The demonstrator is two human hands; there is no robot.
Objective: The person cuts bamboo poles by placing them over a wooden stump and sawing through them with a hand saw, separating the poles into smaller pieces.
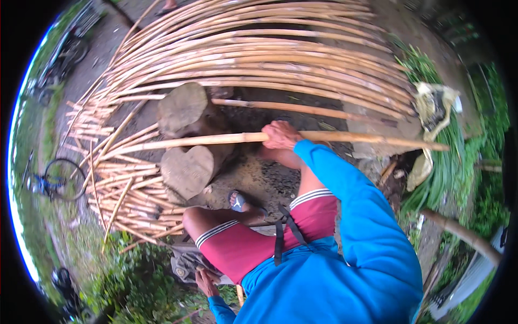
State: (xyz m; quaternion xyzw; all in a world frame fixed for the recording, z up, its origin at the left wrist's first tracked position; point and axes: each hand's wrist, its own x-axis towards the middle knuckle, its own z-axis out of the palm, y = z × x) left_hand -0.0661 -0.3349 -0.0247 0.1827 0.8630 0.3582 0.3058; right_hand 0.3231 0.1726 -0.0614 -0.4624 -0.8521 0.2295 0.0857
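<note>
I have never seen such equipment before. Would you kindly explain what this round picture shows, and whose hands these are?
There is no robot here: a person in a blue top works with bare hands. The only picture comes from a fisheye camera on that person's head, looking down, so straight things look bent. The right hand grips a long bamboo pole, which crosses by two wooden stumps. The left hand is beside a dark cloth; whether it holds it, I cannot tell. On the ground lie many long poles and a pile of shorter pieces.
</note>
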